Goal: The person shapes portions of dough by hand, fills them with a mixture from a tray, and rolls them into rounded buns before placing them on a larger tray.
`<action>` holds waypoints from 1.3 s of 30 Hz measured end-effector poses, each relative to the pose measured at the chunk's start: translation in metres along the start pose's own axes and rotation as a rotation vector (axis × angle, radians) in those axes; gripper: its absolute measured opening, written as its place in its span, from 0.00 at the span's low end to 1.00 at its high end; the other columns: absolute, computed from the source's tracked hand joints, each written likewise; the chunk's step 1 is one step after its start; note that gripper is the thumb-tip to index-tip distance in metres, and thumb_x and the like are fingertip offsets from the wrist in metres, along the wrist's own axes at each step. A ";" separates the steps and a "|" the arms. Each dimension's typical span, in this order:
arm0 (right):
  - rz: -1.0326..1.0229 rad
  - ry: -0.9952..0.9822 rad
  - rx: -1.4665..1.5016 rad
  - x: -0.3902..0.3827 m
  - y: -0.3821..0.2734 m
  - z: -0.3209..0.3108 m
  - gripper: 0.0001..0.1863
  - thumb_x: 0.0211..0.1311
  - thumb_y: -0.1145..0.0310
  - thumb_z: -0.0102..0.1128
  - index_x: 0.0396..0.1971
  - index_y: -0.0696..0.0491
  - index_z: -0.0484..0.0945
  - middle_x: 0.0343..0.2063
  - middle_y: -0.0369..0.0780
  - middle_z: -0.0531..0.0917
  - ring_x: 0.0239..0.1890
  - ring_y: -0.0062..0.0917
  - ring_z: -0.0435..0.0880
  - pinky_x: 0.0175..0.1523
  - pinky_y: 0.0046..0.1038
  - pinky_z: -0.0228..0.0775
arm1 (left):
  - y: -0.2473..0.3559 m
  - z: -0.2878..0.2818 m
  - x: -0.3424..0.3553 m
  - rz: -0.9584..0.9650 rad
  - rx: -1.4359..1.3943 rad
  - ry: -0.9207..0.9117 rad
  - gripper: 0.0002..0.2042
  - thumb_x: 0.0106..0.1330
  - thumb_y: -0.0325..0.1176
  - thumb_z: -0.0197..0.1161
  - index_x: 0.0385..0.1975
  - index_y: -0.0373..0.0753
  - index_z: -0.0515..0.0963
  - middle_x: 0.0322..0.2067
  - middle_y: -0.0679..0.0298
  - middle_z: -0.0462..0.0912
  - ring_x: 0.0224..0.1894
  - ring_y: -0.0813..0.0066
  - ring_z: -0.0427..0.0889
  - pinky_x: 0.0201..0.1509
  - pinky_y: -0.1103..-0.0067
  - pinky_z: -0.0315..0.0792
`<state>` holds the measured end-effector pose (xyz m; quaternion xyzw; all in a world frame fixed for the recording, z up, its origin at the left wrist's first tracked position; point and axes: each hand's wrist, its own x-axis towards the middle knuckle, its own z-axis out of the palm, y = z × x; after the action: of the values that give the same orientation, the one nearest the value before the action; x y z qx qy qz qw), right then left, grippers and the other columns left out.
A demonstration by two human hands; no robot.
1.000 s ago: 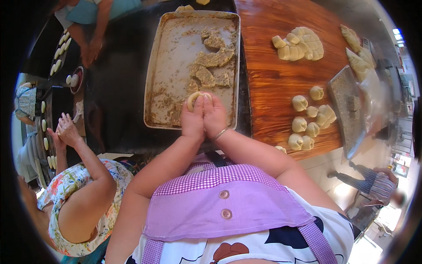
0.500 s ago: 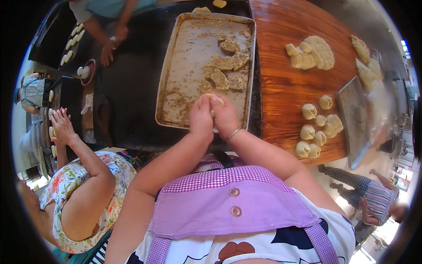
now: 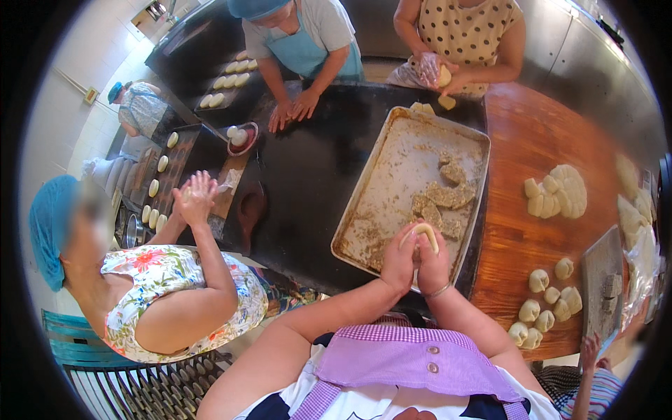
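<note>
My left hand (image 3: 399,260) and my right hand (image 3: 432,267) are pressed close together over the lower part of a worn metal baking tray (image 3: 371,175), closed around a curved piece of pale dough (image 3: 428,232) that shows between their fingertips. Lumps of crumbly brown filling (image 3: 455,196) lie in the tray just beyond my hands. On the wooden board (image 3: 511,133) to the right are a flattened cluster of cut dough (image 3: 563,192) and several rounded dough balls (image 3: 539,280).
Around the black worktop (image 3: 308,175) are a co-worker at left (image 3: 175,301) rubbing their hands, one in blue at the back (image 3: 301,42) and one in dotted clothing (image 3: 469,35) handling dough. A red bowl (image 3: 241,136), pans of oval dough (image 3: 224,84) and a grey tray (image 3: 602,280) stand nearby.
The view has swung up, bringing the co-workers across the worktop into sight. My hands stay together, with more of the curved dough showing above the fingers than half a second ago.
</note>
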<state>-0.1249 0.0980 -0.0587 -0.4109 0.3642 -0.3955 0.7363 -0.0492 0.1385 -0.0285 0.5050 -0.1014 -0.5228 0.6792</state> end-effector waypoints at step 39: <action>-0.098 0.034 0.036 -0.015 -0.022 0.006 0.13 0.70 0.68 0.50 0.51 0.54 0.68 0.44 0.38 0.77 0.45 0.21 0.75 0.51 0.23 0.70 | -0.026 -0.019 0.006 0.294 0.030 -0.146 0.19 0.74 0.37 0.50 0.59 0.36 0.64 0.51 0.64 0.74 0.51 0.75 0.75 0.54 0.80 0.71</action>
<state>-0.1317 0.1052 -0.0337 -0.4081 0.3492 -0.4443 0.7170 -0.0499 0.1462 -0.0604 0.4553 -0.2311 -0.4516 0.7317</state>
